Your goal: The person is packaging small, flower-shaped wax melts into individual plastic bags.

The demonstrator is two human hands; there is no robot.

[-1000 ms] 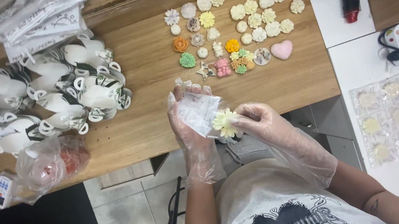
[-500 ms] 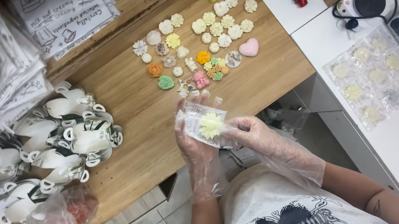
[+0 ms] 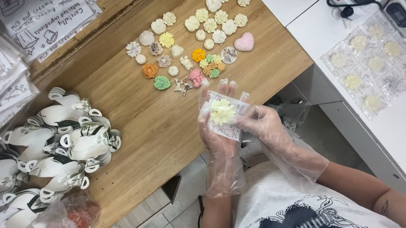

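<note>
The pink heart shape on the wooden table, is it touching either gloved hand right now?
No, the pink heart lies on the wooden table among the other moulded shapes, apart from the left hand and right hand.

Both hands, left hand [image 3: 220, 137] and right hand [image 3: 260, 123], wear loose, clear, crinkled disposable plastic gloves reaching past the wrists; torso in white T-shirt bearing black graphic print.

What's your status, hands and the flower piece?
Left hand flat under small clear packet. Right hand at packet's edge. Cream flower piece on the packet. Nothing in the way.
</note>
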